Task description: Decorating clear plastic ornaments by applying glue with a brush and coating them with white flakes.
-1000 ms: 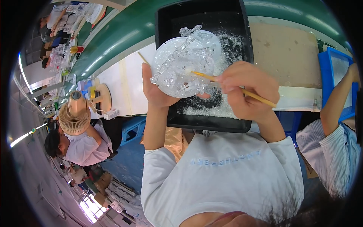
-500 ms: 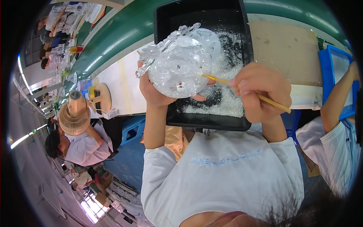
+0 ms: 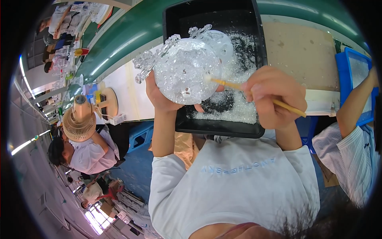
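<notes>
Our left hand point(image 3: 161, 95) cups the clear glittered ornament point(image 3: 187, 71) from below, fingers curled under it, above the black tray point(image 3: 217, 127) of white flakes on the tabletop point(image 3: 296, 47). Its spiky arms jut left past the tray's rim, so a tilt could shed flakes there. Our right hand point(image 3: 272, 97) pinches a thin wooden stick point(image 3: 229, 83) touching the ornament; pressing hard could push it loose.

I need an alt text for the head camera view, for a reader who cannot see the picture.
A person's left hand holds a clear, glittery round ornament above a black tray of white granules, while the right hand touches a thin wooden stick to it. The tray lies on a pale worktable; a small fan stands at the left.
</notes>
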Demonstrator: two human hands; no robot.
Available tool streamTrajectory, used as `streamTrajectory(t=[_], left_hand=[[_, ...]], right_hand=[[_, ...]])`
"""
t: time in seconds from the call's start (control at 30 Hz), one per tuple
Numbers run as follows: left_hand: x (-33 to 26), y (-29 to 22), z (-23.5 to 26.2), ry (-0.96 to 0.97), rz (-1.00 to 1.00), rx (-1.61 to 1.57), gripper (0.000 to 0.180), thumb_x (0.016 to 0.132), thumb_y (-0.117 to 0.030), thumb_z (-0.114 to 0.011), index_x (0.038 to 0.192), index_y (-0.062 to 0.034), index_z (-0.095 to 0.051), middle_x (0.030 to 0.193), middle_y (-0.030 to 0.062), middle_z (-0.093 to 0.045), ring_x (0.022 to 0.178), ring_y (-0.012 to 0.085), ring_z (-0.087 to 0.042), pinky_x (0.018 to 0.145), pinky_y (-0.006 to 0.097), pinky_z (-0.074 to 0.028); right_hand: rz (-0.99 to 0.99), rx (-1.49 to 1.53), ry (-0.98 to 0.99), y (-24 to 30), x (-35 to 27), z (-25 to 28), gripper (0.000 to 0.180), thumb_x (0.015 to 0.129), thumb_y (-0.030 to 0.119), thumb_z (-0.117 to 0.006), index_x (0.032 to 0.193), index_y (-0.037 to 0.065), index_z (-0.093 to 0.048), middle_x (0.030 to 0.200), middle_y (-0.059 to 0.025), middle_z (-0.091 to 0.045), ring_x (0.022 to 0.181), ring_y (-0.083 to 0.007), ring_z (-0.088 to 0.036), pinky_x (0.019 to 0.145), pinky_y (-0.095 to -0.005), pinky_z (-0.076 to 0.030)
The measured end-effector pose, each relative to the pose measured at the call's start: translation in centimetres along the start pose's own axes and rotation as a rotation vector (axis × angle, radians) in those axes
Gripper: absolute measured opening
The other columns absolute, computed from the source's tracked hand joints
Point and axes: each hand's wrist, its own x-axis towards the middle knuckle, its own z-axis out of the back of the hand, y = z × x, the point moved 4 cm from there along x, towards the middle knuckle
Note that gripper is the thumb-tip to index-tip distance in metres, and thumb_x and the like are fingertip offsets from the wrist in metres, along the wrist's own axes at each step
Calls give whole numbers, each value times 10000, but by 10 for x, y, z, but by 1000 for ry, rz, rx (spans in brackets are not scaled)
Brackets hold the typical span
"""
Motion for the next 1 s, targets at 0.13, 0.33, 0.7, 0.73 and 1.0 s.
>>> streamTrajectory(t=[0.13,0.33,0.7,0.73,1.0], left_hand=[[-5,-8,22,-310,-113,309,702,1010,-513,-250,1541,-56,-290,1521,228,-392,1312,440,-493,1010,568,-497],[-5,-6,17,-217,-149,69,710,999,-545,-347,1517,-59,-343,1507,193,-429,1329,402,-482,1056,546,-448],[-6,-3,6,62,-242,-159,738,991,-609,-333,1520,-94,-350,1517,179,-419,1325,403,-484,1025,568,-472],[-5,-1,5,62,-243,-158,738,991,-609,-333,1520,-94,-350,1517,179,-419,1325,403,-484,1025,568,-472],[-3,1,3,114,-258,-182,729,1002,-594,-324,1514,-75,-355,1505,186,-433,1325,412,-481,1063,561,-440]], right_hand=[[-12,135,-66,2,-7,6,138,865,-89,-528,967,-17,-586,840,-196,-673,563,-188,-587,500,-294,-504],[-48,29,-43,0,-5,3,99,898,-40,-529,979,-11,-578,858,-207,-677,578,-181,-587,480,-285,-499],[-103,224,-76,-1,-8,5,40,924,12,-549,962,9,-561,852,-203,-653,579,-176,-568,472,-272,-489],[-141,283,-166,-1,-8,8,30,929,27,-553,957,17,-552,845,-200,-646,584,-178,-562,466,-272,-485],[-99,327,-277,-4,-2,33,137,953,85,-482,1048,6,-542,829,-214,-632,609,-215,-545,497,-288,-470]])
